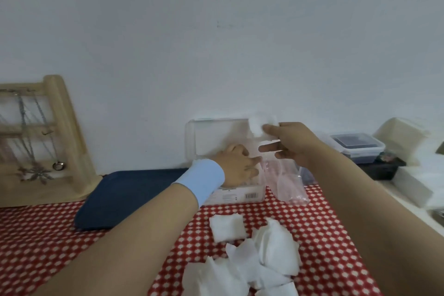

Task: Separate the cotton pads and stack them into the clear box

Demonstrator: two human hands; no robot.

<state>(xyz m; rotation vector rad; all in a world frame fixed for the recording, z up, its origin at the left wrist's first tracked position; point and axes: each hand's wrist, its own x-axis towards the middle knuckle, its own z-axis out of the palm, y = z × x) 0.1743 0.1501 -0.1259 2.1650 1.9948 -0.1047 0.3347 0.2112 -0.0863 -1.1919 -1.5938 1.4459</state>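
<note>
Lower centre, bench (pixel 48 235): loose cotton pads (pixel 252 259), soft, featherlight, likely clingy; take each by one edge.
Mid-frame: your left hand (pixel 237 166) at the clear box (pixel 191 142); its hold cannot be told.
Above: your right hand (pixel 290 144), fingers pinching one pad (pixel 255 125).

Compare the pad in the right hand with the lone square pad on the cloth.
The held pad is pinched by the right hand, up in the air by the clear box; the square pad lies on the checked cloth. The held pad looks bunched and blurred; the square pad lies flat. Both are white.
</note>
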